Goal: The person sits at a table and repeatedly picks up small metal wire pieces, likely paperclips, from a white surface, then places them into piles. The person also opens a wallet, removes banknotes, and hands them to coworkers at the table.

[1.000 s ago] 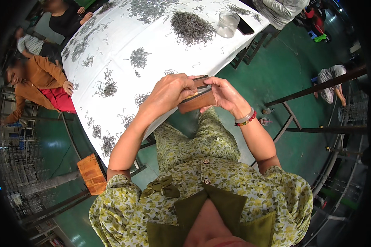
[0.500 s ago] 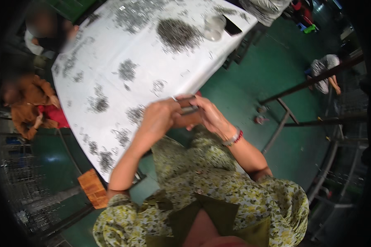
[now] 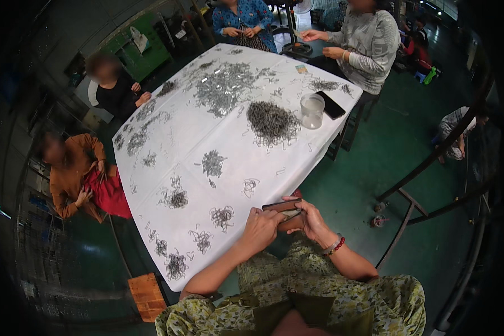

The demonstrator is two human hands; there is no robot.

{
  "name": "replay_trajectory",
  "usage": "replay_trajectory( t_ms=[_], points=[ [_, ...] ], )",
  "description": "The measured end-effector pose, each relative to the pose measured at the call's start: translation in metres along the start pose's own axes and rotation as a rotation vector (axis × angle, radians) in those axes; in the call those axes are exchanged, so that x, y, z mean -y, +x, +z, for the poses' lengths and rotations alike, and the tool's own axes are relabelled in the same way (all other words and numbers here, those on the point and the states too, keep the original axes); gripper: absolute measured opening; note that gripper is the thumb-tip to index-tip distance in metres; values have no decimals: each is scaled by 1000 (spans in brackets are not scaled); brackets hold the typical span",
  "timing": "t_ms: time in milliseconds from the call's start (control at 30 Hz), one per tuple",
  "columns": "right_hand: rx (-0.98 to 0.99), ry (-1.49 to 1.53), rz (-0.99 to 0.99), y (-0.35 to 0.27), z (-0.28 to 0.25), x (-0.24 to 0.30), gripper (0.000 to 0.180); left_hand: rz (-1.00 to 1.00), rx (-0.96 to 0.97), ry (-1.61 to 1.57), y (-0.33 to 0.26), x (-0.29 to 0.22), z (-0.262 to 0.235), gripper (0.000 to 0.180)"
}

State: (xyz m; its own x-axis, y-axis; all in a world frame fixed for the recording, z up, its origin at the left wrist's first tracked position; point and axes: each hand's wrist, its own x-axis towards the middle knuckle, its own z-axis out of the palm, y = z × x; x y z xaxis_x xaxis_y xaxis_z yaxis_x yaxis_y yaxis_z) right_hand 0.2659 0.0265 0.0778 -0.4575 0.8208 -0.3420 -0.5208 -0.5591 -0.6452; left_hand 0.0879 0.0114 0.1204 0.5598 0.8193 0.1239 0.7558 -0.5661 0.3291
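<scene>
Just off the table's near edge, a brown wallet (image 3: 292, 224) is held open between my two hands. My right hand (image 3: 315, 222) grips its right side, thumb and fingers closed around it. My left hand (image 3: 259, 231) is closed at the wallet's left side, with its fingertips at the opening. Something pale shows inside the fold beside those fingers, too small to make out. On the white-covered table (image 3: 207, 140), a small heap of dark bent wire pieces (image 3: 222, 217) lies left of my left hand. A few loose wire pieces (image 3: 250, 186) are beyond the wallet.
A clear plastic cup (image 3: 312, 111) and black phone (image 3: 334, 105) stand by the right edge, near a large pile of wire hooks (image 3: 271, 122). Small metal pieces (image 3: 221, 89) spread farther back. Several people are around the table. A wooden stool (image 3: 147, 297) stands lower left.
The view has tilted up and shows more of the table's far side and people. The wallet remains in both hands, spread wider, with the left fingers at its opening.
</scene>
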Motion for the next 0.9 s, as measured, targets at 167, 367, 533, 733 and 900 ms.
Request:
replay_trajectory(
  t_ms=[167,367,533,733,900],
  points=[
    [85,-29,-66,21,-5,16,43,11,-93,-69,10,14,-11,21],
    [-5,1,-114,31,22,34,42,153,-162,121,37,29,-36,37],
    [-95,40,-183,22,45,29,42,143,-263,209,25,26,-27,37],
    [-178,113,-84,-2,-8,25,39,67,-256,132,35,-21,-4,31],
    [-141,4,-332,7,-6,26,31,204,-247,47,55,12,6,28]
  ],
)
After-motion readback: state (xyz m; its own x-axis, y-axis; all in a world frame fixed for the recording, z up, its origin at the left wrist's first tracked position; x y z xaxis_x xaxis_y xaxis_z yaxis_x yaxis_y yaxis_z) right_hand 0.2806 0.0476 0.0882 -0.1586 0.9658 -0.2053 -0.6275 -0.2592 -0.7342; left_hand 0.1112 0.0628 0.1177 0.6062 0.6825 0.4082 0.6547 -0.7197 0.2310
